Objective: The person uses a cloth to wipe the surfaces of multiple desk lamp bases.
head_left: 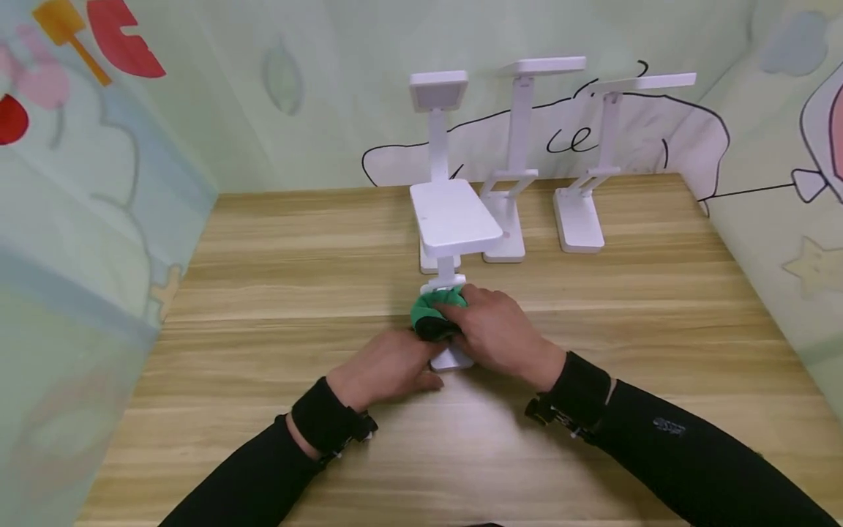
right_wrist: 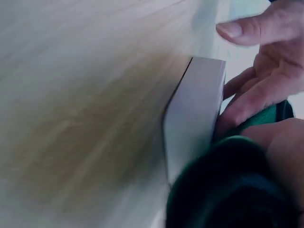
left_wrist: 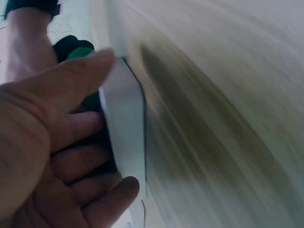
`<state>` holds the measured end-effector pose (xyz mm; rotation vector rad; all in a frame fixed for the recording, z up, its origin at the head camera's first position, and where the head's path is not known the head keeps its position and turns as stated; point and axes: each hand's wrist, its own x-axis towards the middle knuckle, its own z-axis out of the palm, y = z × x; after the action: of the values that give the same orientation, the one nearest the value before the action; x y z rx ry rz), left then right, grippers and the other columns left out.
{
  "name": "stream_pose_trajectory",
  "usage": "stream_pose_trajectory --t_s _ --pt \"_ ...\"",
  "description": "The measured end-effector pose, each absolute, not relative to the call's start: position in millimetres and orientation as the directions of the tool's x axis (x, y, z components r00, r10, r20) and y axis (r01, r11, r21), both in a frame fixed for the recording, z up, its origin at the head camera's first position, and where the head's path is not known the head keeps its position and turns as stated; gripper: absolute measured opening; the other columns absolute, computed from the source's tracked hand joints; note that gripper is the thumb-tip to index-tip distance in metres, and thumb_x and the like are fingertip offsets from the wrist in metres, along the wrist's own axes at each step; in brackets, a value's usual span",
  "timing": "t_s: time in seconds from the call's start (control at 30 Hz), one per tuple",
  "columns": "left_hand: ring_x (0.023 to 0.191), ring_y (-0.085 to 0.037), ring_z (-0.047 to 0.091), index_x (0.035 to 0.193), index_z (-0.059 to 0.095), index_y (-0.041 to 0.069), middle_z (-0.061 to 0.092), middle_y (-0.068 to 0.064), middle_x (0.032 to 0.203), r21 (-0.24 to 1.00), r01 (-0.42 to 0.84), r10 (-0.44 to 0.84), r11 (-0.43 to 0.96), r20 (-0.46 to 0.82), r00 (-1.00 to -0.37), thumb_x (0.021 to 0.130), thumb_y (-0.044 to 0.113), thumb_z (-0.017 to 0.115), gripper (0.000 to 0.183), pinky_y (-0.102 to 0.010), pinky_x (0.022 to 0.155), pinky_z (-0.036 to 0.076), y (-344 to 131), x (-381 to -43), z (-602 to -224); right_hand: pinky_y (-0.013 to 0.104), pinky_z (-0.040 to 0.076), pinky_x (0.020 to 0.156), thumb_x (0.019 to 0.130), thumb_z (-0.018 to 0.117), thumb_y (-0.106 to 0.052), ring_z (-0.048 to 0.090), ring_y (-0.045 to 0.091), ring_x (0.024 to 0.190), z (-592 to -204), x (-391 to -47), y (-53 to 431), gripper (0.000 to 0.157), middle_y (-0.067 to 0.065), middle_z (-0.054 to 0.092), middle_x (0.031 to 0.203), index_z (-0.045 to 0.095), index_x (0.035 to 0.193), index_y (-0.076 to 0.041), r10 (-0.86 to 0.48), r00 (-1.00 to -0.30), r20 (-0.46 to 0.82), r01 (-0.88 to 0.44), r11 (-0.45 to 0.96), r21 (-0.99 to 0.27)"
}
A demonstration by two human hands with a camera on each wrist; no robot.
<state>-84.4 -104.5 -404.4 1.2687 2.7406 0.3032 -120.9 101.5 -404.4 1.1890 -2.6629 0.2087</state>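
A white desk lamp [head_left: 454,219] stands at the middle of the table, its flat head raised above its base [head_left: 451,358]. My right hand [head_left: 500,333] grips a green-and-black cloth [head_left: 429,316] against the lower stem and base. From the other side, my left hand [head_left: 391,368] reaches to the base. Its fingers [right_wrist: 247,107] touch the top edge, while its thumb stands apart from the base in the right wrist view. In the left wrist view the base's pale side [left_wrist: 126,118] shows beside my fingers. The cloth hides part of the lower stem.
Behind this lamp stand three more white desk lamps: one [head_left: 437,143] partly covered by its head, another [head_left: 520,124] to its right, and a third [head_left: 581,219] farther right. They are near the wood-grain table's [head_left: 296,293] back edge, before a patterned cloth wall [head_left: 296,146].
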Motion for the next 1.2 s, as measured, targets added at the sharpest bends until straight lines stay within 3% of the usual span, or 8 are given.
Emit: stream_pose_trajectory --t_s 0.2,0.37,0.47,0.6,0.73,0.87,1.07,1.2 --pt "0.068 -0.01 0.053 0.101 0.062 0.014 0.058 0.003 0.078 0.169 0.705 0.714 0.689 0.009 -0.7 0.085 0.039 0.072 0.031 -0.029 0.054 0.048 -95 -83 -403 0.038 0.046 0.047 0.084 0.061 -0.016 0.053 0.023 0.063 -397 -121 95 0.026 0.012 0.057 0.086 0.066 0.109 -0.016 -0.7 -0.7 0.142 -0.703 0.71 0.037" --pt "0.07 -0.011 0.056 0.105 0.063 0.015 0.063 0.001 0.081 0.157 0.683 0.693 0.713 -0.014 -0.721 0.087 0.035 0.07 0.028 -0.03 0.053 0.048 -90 -84 -402 0.038 0.044 0.045 0.081 0.062 -0.017 0.052 0.024 0.06 -392 -120 101 0.03 0.011 0.054 0.082 0.066 0.111 -0.017 -0.63 -0.776 0.036 -0.629 0.776 0.04" --pt "0.091 -0.02 0.065 0.114 0.066 0.013 0.07 -0.007 0.101 0.145 0.696 0.705 0.703 -0.016 -0.709 0.087 0.035 0.07 0.035 -0.033 0.063 0.055 -89 -86 -402 0.038 0.042 0.042 0.078 0.063 -0.017 0.049 0.023 0.056 -387 -119 111 0.021 0.01 0.051 0.076 0.069 0.097 -0.011 -0.592 -0.806 0.012 -0.591 0.804 0.067" --pt "0.12 -0.033 0.055 0.124 0.065 0.013 0.063 -0.012 0.128 0.127 0.719 0.725 0.683 -0.005 -0.689 0.088 0.034 0.069 0.042 -0.04 0.077 0.057 -92 -86 -405 0.036 0.04 0.039 0.075 0.067 -0.022 0.044 0.019 0.052 -384 -115 122 0.017 0.008 0.047 0.071 0.066 0.082 -0.006 -0.578 -0.815 0.051 -0.574 0.816 0.068" --pt "0.09 -0.021 0.063 0.111 0.067 0.013 0.068 -0.005 0.099 0.171 0.699 0.708 0.695 0.008 -0.706 0.088 0.033 0.069 0.03 -0.033 0.062 0.054 -95 -85 -407 0.036 0.045 0.047 0.075 0.07 -0.026 0.049 0.019 0.062 -387 -114 118 0.034 0.008 0.055 0.082 0.068 0.104 -0.009 -0.672 -0.719 0.179 -0.683 0.73 -0.005" --pt "0.068 -0.012 0.052 0.103 0.063 0.014 0.058 0.002 0.078 0.215 0.68 0.695 0.701 0.01 -0.719 0.087 0.031 0.071 0.025 -0.027 0.054 0.045 -95 -85 -407 0.039 0.05 0.053 0.08 0.068 -0.029 0.056 0.021 0.069 -397 -120 106 0.041 0.011 0.06 0.095 0.065 0.119 -0.016 -0.739 -0.647 0.19 -0.755 0.656 -0.02" --pt "0.071 -0.011 0.052 0.105 0.063 0.014 0.059 0.003 0.079 0.189 0.701 0.71 0.688 0.022 -0.704 0.087 0.031 0.071 0.026 -0.028 0.057 0.047 -96 -87 -406 0.04 0.046 0.043 0.076 0.068 -0.026 0.054 0.022 0.058 -402 -126 102 0.038 0.012 0.057 0.085 0.068 0.114 -0.021 -0.647 -0.752 0.124 -0.655 0.755 -0.039" --pt "0.098 -0.021 0.062 0.117 0.065 0.013 0.069 -0.006 0.104 0.17 0.707 0.716 0.686 0.017 -0.698 0.088 0.031 0.069 0.034 -0.033 0.069 0.055 -97 -87 -406 0.037 0.043 0.04 0.077 0.066 -0.022 0.052 0.021 0.059 -399 -126 111 0.043 0.012 0.055 0.084 0.067 0.119 -0.021 -0.604 -0.793 0.081 -0.608 0.793 -0.031"
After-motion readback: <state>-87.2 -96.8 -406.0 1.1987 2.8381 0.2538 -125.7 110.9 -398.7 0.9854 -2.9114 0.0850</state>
